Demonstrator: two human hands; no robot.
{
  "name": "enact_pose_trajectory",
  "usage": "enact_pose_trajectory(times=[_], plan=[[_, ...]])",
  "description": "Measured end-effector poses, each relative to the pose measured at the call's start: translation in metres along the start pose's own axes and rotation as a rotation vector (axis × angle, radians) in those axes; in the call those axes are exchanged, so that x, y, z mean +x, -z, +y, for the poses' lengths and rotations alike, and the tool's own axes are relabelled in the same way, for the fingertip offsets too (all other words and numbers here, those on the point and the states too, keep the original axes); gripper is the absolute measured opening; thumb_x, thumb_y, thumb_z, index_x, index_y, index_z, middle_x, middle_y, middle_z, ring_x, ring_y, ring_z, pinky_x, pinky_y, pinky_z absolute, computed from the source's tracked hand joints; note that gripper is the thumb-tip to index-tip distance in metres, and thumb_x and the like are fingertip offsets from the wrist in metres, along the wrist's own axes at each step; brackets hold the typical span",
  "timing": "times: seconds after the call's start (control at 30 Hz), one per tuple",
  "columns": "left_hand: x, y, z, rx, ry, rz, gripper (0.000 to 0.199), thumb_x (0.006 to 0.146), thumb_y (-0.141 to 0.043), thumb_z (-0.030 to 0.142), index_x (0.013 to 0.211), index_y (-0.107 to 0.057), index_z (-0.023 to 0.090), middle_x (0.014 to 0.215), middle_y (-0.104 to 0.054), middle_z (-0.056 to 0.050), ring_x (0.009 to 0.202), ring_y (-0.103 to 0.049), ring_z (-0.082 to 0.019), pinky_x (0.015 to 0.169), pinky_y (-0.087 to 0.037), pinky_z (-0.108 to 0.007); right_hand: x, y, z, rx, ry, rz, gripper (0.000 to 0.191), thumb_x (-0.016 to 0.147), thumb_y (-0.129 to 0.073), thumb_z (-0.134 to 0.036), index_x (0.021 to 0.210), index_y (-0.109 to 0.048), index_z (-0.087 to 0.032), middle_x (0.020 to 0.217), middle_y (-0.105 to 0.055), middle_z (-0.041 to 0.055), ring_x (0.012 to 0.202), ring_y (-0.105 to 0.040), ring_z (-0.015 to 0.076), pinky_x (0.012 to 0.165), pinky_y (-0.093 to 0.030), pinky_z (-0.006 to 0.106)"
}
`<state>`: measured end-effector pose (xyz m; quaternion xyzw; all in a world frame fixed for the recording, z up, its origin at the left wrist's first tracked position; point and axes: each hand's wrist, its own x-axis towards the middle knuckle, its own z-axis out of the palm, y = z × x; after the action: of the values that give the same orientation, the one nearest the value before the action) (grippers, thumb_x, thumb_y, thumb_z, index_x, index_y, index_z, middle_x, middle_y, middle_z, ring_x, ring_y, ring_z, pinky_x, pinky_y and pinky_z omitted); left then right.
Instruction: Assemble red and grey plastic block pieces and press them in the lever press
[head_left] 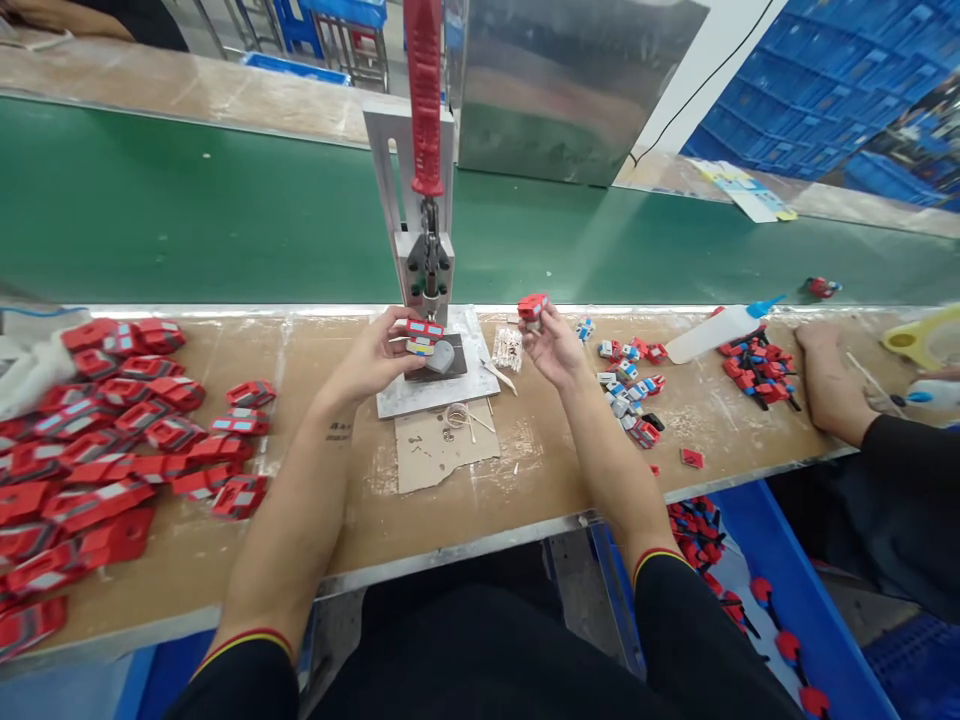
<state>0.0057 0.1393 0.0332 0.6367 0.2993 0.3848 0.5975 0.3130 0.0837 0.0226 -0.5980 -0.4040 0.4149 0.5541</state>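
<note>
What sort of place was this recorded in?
Probably a small-parts assembly workshop or factory: a bench-mounted press with a red handle, a heap of near-identical red pieces on the bench, and a long green strip, likely a conveyor, behind it.

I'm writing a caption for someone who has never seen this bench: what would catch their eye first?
Probably the heap of red pieces on the left of the bench. Next, the press's bright red handle, upright at the centre, with the left hand and right hand each holding a red piece below it.
</note>
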Motion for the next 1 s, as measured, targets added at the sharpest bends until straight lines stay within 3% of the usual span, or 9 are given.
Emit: enact_pose_trajectory(times=[0.1,0.17,0.27,0.4,0.57,0.7,0.83,0.93,1.0], plan=[[0.001,-0.001,0.001,0.004,-0.027,-0.001,0.056,0.067,-0.091,0.027,0.114,-0.060,0.023,0.107,-0.077,-0.006,0.088,-0.076,-0.020,0.068,-0.061,-0.028,0.051,-0.003,-0.013,-0.477,0.084,0.033,0.042,0.104,-0.042,-0.027,0.146,-0.045,-0.027,0.140,-0.066,0.0148,0.115,-0.070,0.0229,0.097,-0.059,0.041],[0.001,-0.002,0.000,0.014,-0.049,0.002,0.050,0.071,-0.088,0.031,0.111,-0.059,0.023,0.106,-0.078,-0.006,0.091,-0.076,-0.020,0.073,-0.062,-0.030,0.082,-0.011,-0.022,-0.674,0.133,0.027,0.045,0.097,-0.048,-0.018,0.141,-0.052,-0.022,0.143,-0.062,0.0172,0.121,-0.065,0.0262,0.106,-0.053,0.045],[0.003,-0.004,-0.002,0.062,-0.076,0.028,0.040,0.077,-0.082,0.032,0.106,-0.057,0.022,0.103,-0.078,-0.006,0.095,-0.077,-0.021,0.084,-0.062,-0.035,0.109,-0.026,-0.029,-0.767,0.166,-0.019,0.043,0.084,-0.058,-0.010,0.127,-0.063,-0.017,0.138,-0.064,0.0185,0.128,-0.059,0.0310,0.117,-0.044,0.049],[0.007,-0.011,-0.011,0.141,-0.114,0.085,0.040,0.079,-0.078,0.028,0.110,-0.054,0.023,0.102,-0.078,-0.006,0.095,-0.077,-0.022,0.088,-0.061,-0.039,0.116,-0.034,-0.027,-0.848,0.188,-0.067,0.048,0.078,-0.061,-0.007,0.125,-0.066,-0.014,0.127,-0.070,0.0195,0.120,-0.062,0.0323,0.115,-0.046,0.051],[0.008,-0.025,-0.029,0.212,-0.179,0.186,0.039,0.079,-0.076,0.022,0.111,-0.053,0.022,0.105,-0.077,-0.007,0.101,-0.076,-0.022,0.091,-0.059,-0.039,0.109,-0.017,-0.041,-0.845,0.326,0.099,0.058,0.094,-0.046,-0.016,0.152,-0.047,-0.012,0.152,-0.052,0.0241,0.129,-0.061,0.0300,0.120,-0.046,0.051],[0.008,-0.033,-0.043,0.218,-0.177,0.251,0.039,0.082,-0.076,0.020,0.113,-0.053,0.022,0.108,-0.077,-0.008,0.104,-0.076,-0.022,0.095,-0.059,-0.040,0.089,-0.023,-0.084,-0.564,0.765,0.227,0.049,0.109,-0.029,-0.044,0.151,-0.048,-0.025,0.144,-0.056,0.0147,0.130,-0.064,0.0279,0.106,-0.058,0.050],[0.011,-0.034,-0.053,0.213,-0.212,0.263,0.039,0.084,-0.076,0.017,0.114,-0.052,0.023,0.107,-0.076,-0.006,0.101,-0.075,-0.021,0.095,-0.059,-0.040,0.051,-0.072,-0.139,-0.455,1.035,-0.011,0.061,0.105,-0.039,-0.068,0.158,-0.040,-0.036,0.150,-0.055,0.0085,0.137,-0.062,0.0288,0.101,-0.060,0.046],[0.012,-0.033,-0.059,0.213,-0.253,0.263,0.040,0.084,-0.076,0.015,0.115,-0.051,0.024,0.104,-0.075,-0.004,0.095,-0.075,-0.019,0.090,-0.060,-0.038,0.018,-0.105,-0.166,-0.411,1.073,-0.139,0.062,0.102,-0.053,-0.066,0.156,-0.038,-0.038,0.142,-0.064,0.0064,0.126,-0.069,0.0255,0.096,-0.063,0.040],[0.012,-0.033,-0.062,0.225,-0.275,0.259,0.041,0.085,-0.076,0.016,0.117,-0.051,0.025,0.104,-0.075,-0.004,0.096,-0.075,-0.020,0.090,-0.060,-0.039,-0.005,-0.110,-0.169,-0.421,1.098,-0.161,0.057,0.103,-0.058,-0.059,0.152,-0.042,-0.035,0.133,-0.069,0.0060,0.114,-0.072,0.0225,0.091,-0.064,0.039]])
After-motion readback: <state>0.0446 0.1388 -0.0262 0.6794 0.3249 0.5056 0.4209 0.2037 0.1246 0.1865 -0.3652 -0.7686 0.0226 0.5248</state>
